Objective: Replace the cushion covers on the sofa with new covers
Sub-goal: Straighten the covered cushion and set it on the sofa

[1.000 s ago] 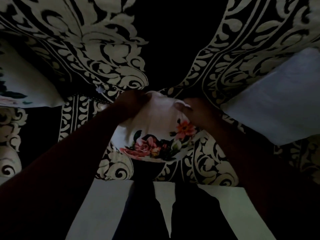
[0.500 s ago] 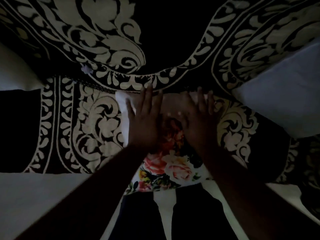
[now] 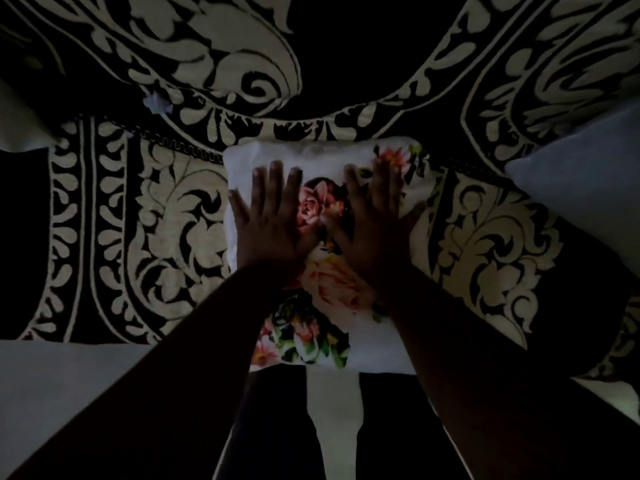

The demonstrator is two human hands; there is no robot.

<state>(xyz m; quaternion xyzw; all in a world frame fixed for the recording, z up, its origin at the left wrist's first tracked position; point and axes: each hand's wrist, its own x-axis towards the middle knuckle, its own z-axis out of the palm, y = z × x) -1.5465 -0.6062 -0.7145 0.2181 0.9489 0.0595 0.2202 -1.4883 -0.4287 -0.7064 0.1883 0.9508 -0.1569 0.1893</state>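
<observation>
We see the floral cushion cover (image 3: 325, 265) lying flat on the sofa seat (image 3: 145, 230), directly under both hands. The left hand (image 3: 273, 223) lies palm-down on the cover's white left portion, fingers straight and slightly spread, gripping nothing. The right hand (image 3: 372, 230) lies palm-down just beside it on the printed roses, fingers likewise straight (the two thumbs nearly meet over the print). Beyond the fingertips rises the sofa back (image 3: 242, 64), patterned black and cream. A plain pale cushion (image 3: 581, 195) sits well to the right of the right hand. The lighting is dim.
</observation>
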